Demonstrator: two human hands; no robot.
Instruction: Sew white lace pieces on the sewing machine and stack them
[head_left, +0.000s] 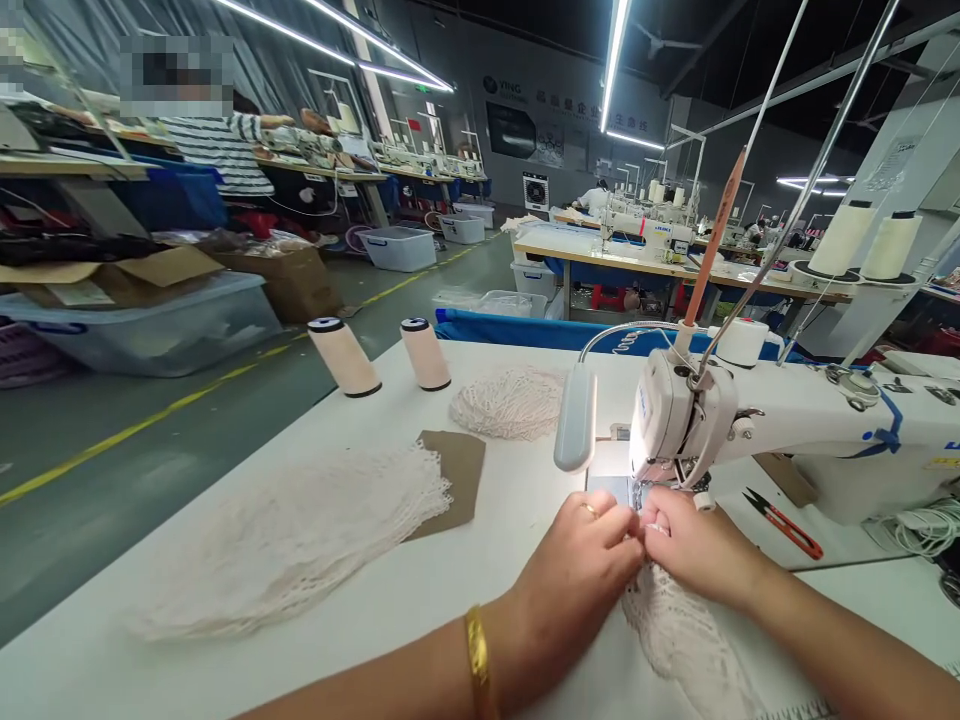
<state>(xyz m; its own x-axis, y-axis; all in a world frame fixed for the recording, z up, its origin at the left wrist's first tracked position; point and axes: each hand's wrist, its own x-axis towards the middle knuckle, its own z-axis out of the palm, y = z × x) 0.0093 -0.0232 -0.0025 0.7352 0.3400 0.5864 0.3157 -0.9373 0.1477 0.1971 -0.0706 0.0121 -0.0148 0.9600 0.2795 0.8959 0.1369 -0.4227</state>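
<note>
We find the lace off-white, openwork and rumpled, trailing over the table toward us from the machine head. Our left hand and right hand are closed, fingers pinching its far end.

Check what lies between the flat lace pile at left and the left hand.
Brown card juts out from beneath the lace pile, then white tabletop up to the left hand; shown in the head view.

Sewing machine blocks ahead; bare tabletop leftward.
</note>
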